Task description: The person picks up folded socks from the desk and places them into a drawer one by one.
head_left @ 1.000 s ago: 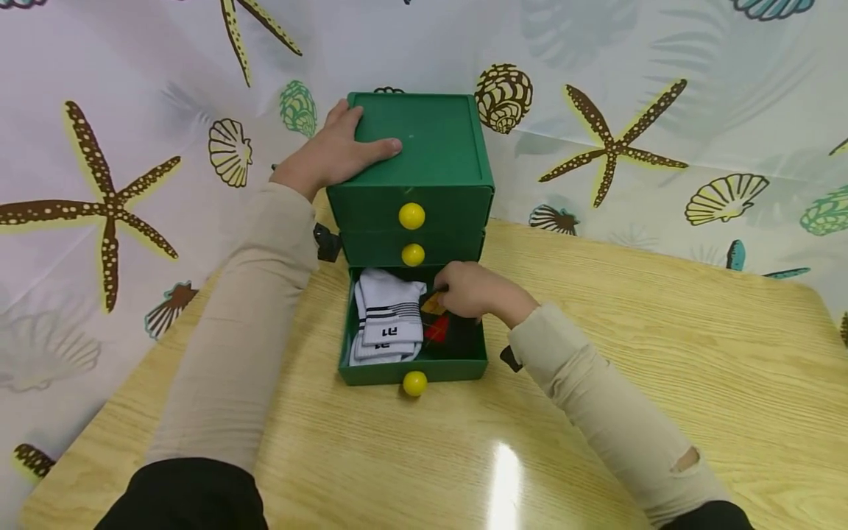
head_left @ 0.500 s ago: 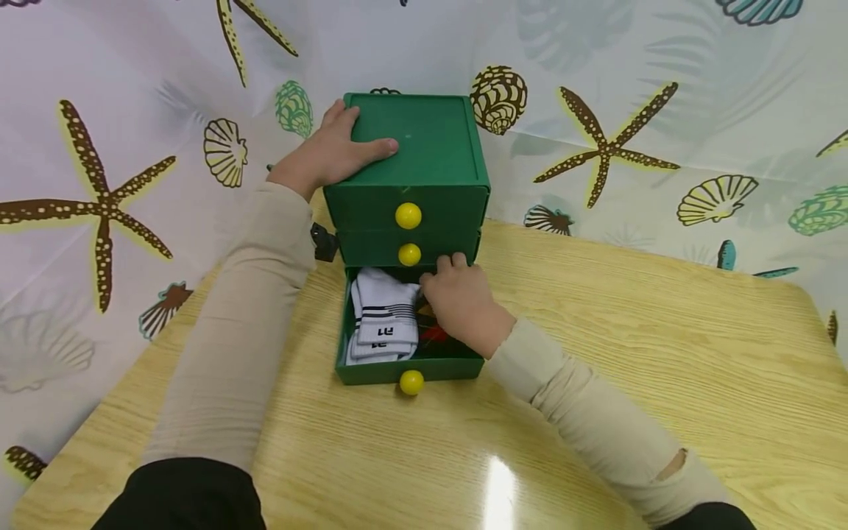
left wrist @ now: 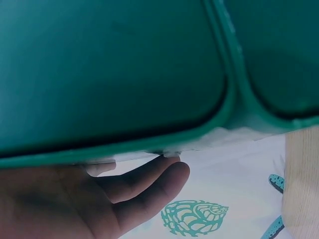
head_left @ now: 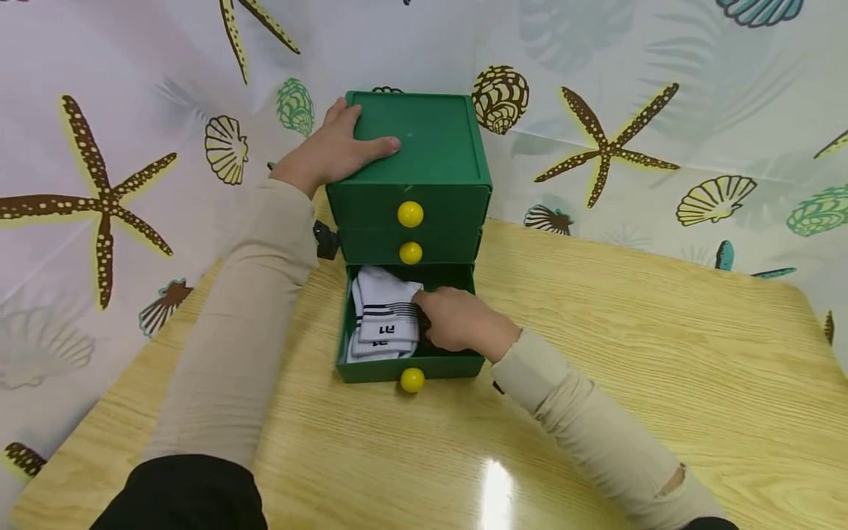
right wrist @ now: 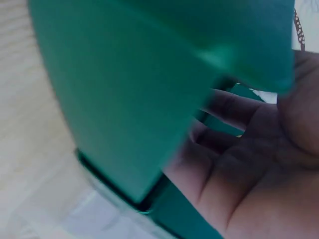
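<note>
A green three-drawer box (head_left: 424,140) stands at the table's back edge. Its bottom drawer (head_left: 371,368) is pulled out, and folded white socks with black stripes (head_left: 384,316) lie in its left half. My right hand (head_left: 457,320) lies in the drawer's right half, fingers pointing left beside the white socks; what is under it is hidden. In the right wrist view my right hand (right wrist: 249,164) shows its palm and loosely spread fingers against green plastic. My left hand (head_left: 331,151) rests on the box's top left corner, thumb flat on the lid. Its fingers (left wrist: 144,181) look straight.
The two upper drawers are closed, each with a yellow knob (head_left: 410,213); a third knob (head_left: 412,380) is on the open drawer's front. The wooden table (head_left: 629,331) stretches right and toward me. A seashell-print cloth (head_left: 629,110) hangs behind.
My right hand held a dark item with orange and red near the drawer's back; it has moved down and toward the drawer's front and now covers that item. The left hand has not moved.
</note>
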A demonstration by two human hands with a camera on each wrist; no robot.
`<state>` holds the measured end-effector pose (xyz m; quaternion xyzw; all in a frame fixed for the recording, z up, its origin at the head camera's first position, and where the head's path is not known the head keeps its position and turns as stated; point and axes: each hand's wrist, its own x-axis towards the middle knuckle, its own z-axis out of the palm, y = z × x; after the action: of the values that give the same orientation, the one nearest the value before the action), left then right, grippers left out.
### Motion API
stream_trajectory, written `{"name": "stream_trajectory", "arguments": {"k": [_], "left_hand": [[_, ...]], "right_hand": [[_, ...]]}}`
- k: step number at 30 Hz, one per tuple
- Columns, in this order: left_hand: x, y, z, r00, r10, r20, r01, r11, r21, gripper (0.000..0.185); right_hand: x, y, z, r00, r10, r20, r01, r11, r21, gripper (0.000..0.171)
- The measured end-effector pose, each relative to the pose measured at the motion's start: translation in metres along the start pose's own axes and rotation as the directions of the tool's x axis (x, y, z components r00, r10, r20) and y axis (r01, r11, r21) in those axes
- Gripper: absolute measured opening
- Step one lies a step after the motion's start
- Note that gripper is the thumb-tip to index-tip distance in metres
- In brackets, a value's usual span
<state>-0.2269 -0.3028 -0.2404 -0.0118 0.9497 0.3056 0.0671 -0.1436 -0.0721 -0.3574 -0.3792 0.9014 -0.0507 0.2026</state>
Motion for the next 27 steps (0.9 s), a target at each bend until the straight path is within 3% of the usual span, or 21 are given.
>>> {"name": "stream_trajectory", "arguments": {"k": [3,5,8,11,13,16,18,21,27], "left_hand": [[0.001,0.0,0.0,1.0,-0.003,0.004,0.003,1.0,0.002,0.099],[0.001,0.0,0.0,1.0,-0.004,0.005,0.004,1.0,0.002,0.099],[0.001,-0.001,0.0,1.0,-0.003,0.005,0.003,1.0,0.009,0.099],[0.0,-0.001,0.0,1.0,0.0,0.005,0.0,1.0,0.013,0.099],[0.0,-0.001,0.0,1.0,0.003,0.004,-0.004,1.0,0.014,0.099],[0.0,0.001,-0.002,1.0,0.008,0.003,-0.009,1.0,0.011,0.099],[0.0,0.001,-0.003,1.0,0.011,-0.001,-0.011,1.0,0.014,0.099],[0.001,0.002,-0.004,1.0,0.008,-0.007,-0.007,1.0,0.016,0.099],[0.0,0.0,-0.001,1.0,-0.01,0.006,0.01,1.0,0.002,0.099]], "right_hand": [[-0.003,0.005,0.003,1.0,-0.012,-0.002,0.012,1.0,0.027,0.048],[-0.008,0.005,0.003,0.999,-0.026,-0.048,0.028,0.999,0.043,0.044],[-0.021,0.002,0.005,0.978,-0.043,-0.205,0.064,0.993,0.098,0.032],[-0.039,-0.005,0.012,0.929,0.009,-0.371,0.107,0.951,0.291,0.02],[-0.053,-0.011,0.022,0.909,0.068,-0.412,0.155,0.861,0.484,0.015],[-0.071,-0.02,0.042,0.92,0.151,-0.363,0.188,0.64,0.745,0.014],[-0.078,-0.024,0.058,0.933,0.19,-0.304,0.174,0.504,0.846,0.015],[-0.079,-0.029,0.081,0.932,0.262,-0.249,0.146,0.355,0.923,0.014],[-0.074,-0.041,0.109,0.889,0.418,-0.184,0.157,0.099,0.983,0.029]]}}
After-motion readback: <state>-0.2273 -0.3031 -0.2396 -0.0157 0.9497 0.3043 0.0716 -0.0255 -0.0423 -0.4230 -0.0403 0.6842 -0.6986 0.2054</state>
